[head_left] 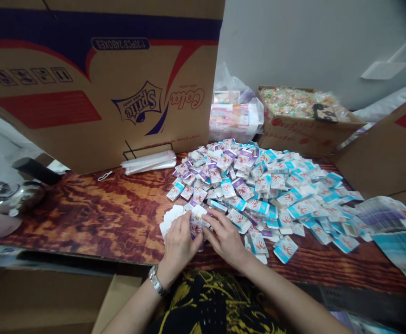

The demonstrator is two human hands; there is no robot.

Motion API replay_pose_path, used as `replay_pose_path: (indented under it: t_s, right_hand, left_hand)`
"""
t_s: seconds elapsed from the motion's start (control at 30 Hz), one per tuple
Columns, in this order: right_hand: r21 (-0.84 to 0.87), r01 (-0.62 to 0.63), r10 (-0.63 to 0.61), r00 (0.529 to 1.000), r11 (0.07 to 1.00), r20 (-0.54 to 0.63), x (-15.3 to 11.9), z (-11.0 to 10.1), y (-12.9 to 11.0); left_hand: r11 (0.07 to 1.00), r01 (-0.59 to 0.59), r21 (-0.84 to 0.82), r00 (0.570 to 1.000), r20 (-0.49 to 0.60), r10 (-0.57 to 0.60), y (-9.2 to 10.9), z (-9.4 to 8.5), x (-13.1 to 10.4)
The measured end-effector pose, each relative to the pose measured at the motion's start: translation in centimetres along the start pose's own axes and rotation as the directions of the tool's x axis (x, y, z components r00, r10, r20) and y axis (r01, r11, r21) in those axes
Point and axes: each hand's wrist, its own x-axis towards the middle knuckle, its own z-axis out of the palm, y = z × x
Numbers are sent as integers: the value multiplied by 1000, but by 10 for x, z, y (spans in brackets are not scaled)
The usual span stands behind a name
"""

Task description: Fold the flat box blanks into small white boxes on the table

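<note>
A carton (196, 227) is being held directly between the fingertips of both hands, at the near edge of the table (94, 218). By the left hand (180, 241), it is being clasped from the left, the fingers being bent against it and the thumb being set toward its near end. By the right hand (227, 239), the opposite side is being met; index finger and thumb are being held slightly apart there, and whether they are being clamped on the carton cannot be told. The long axis is seemingly being pointed away from the body, between the two sets of fingers, though part of the carton is being hidden by them. Neither hand is being placed clearly nearer: contact is being made by both

A white stack (170, 217) is being overlapped by the left fingers, just beside the carton; whether it is being gripped cannot be told. Just beyond the fingers and to their right, the table is being covered by a pile (258, 185) of similar cartons. Well to the left beyond the fingers, clear bags (150, 162) are being backed by a large box (84, 102)
</note>
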Motion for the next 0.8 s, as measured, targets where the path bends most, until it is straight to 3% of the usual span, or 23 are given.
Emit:
replay_pose_path:
  t_s: [0.1, 0.2, 0.27, 0.3, 0.37, 0.5, 0.6, 0.7, 0.8]
  right_hand:
    - [259, -117, 107, 993, 959, 50, 5, 1, -1]
    - [534, -362, 259, 930, 764, 260, 14, -2, 0]
    - [616, -474, 285, 878, 629, 384, 19, -5, 1]
    - [620, -489, 275, 868, 614, 413, 20, -8, 1]
    - [574, -435, 248, 892, 693, 377, 21, -13, -1]
    - [315, -131, 113, 991, 940, 77, 14, -20, -7]
    - [186, 25, -30, 999, 982, 21, 10, -19, -10]
    - [300, -66, 32, 993, 952, 115, 10, -19, -12]
    - [505, -292, 222, 955, 813, 195, 17, -20, -14]
  left_hand:
    - [999, -23, 33, 999, 25, 22, 2, -2, 0]
    - [998, -52, 28, 998, 31, 51, 3, -4, 0]
    - [998, -55, 12, 998, 26, 54, 4, -5, 0]
    - [999, -48, -5, 999, 25, 48, 5, -6, 0]
    - [998, -20, -59, 1000, 18, 21, 5, -7, 1]
    - [984, 40, -172, 999, -19, -44, 7, -12, 4]
    - [977, 33, -211, 999, -10, -36, 9, -16, 7]
    - [970, 4, -243, 1000, 1, -4, 10, -17, 6]
    - [971, -34, -238, 999, 29, 41, 9, -16, 5]
